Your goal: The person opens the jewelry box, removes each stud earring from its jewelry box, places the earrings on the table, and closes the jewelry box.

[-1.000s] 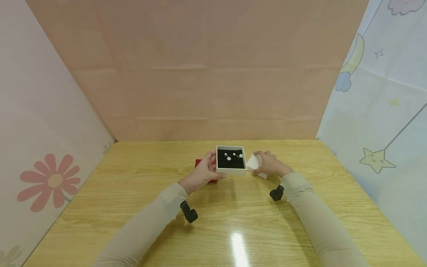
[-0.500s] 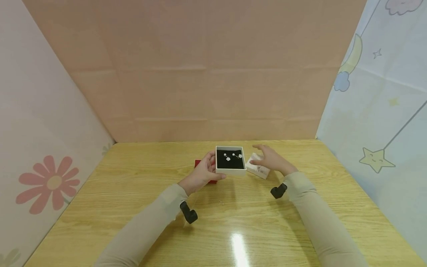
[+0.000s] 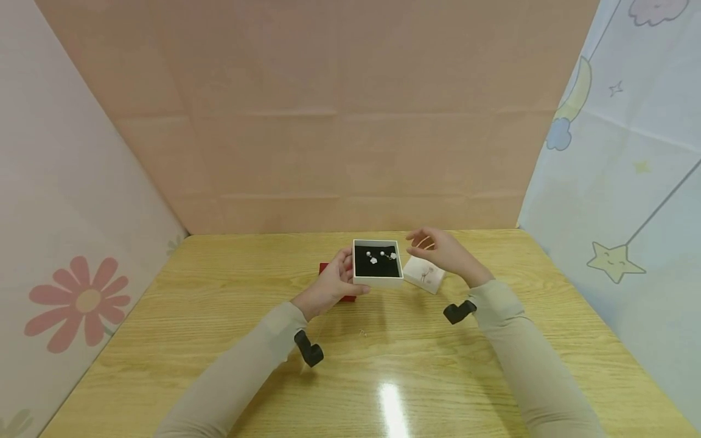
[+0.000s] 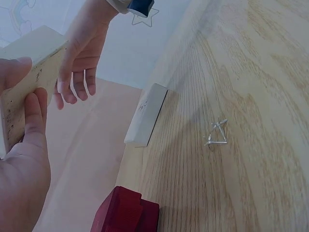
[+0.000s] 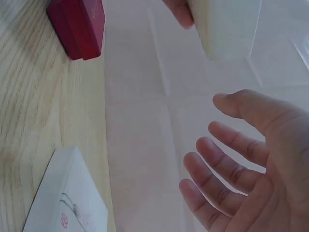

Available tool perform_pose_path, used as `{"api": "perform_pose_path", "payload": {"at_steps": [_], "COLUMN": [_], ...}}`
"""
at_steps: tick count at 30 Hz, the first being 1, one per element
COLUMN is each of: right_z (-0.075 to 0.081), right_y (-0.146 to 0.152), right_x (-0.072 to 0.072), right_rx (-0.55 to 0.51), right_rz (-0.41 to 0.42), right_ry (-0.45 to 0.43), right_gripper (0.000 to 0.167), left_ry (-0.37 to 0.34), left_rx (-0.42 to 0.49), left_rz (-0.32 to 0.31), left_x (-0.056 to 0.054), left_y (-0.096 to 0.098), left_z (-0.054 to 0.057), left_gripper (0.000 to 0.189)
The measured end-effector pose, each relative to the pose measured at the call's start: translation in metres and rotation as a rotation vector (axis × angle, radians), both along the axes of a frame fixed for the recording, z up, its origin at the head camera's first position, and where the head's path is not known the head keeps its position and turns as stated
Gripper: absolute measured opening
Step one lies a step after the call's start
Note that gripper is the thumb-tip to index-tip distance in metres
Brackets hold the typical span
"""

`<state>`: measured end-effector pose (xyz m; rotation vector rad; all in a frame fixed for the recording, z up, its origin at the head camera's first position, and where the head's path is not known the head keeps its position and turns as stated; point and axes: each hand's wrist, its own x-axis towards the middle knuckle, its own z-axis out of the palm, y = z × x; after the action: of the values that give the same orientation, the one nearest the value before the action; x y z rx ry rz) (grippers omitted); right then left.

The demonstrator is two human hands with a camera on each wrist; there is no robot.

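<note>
From my remote post, looking through the head view, I see 2 pale sleeves (image 3: 235,368) reach forward over a wooden table (image 3: 438,377). Small silver pieces (image 3: 362,333) lie between them.

Beyond, the left hand (image 3: 328,289) grips a white box (image 3: 378,281) by its left side, thumb at the near edge and fingers beneath, holding it above the table. The box's open side faces up, tipped towards me; its near edge runs left to right. Its sides look close in length, so I cannot tell its long axis. On black lining sit 2 earrings (image 3: 373,261), each slanting from pearl to white flower, rightward and nearer me.

A red box (image 4: 123,212) is on the table, partly behind the left hand.

The right hand (image 3: 449,252), fingers loosely bent and thumb apart, holds nothing, just right of the box. Below it, a lid (image 3: 426,277) lies print up, turned at a slant.

A peach backdrop (image 3: 350,121) stands farthest.
</note>
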<state>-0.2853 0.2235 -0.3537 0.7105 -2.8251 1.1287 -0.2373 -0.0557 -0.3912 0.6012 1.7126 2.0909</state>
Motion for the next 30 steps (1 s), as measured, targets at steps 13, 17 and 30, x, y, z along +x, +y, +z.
{"api": "perform_pose_path", "payload": {"at_steps": [13,17,30], "right_z": [-0.003,-0.004,-0.001], "right_y": [-0.007,-0.005,-0.004], "right_x": [0.005,0.005,0.005], "right_rx": [0.029,0.026,0.018], "right_rz": [0.036,0.040,0.039], "right_ry": [0.012,0.009,-0.031], "right_gripper": [0.022,0.024,0.025], "left_ry": [0.023,0.035,0.038], "left_rx": [-0.004,-0.031,-0.251], "left_rz": [-0.013,-0.022,-0.080], "left_x": [0.012,0.021,0.039], "left_y": [-0.019,-0.034,-0.082], "left_z": [0.000,-0.001,-0.025], "left_gripper": [0.087,0.087,0.094]}}
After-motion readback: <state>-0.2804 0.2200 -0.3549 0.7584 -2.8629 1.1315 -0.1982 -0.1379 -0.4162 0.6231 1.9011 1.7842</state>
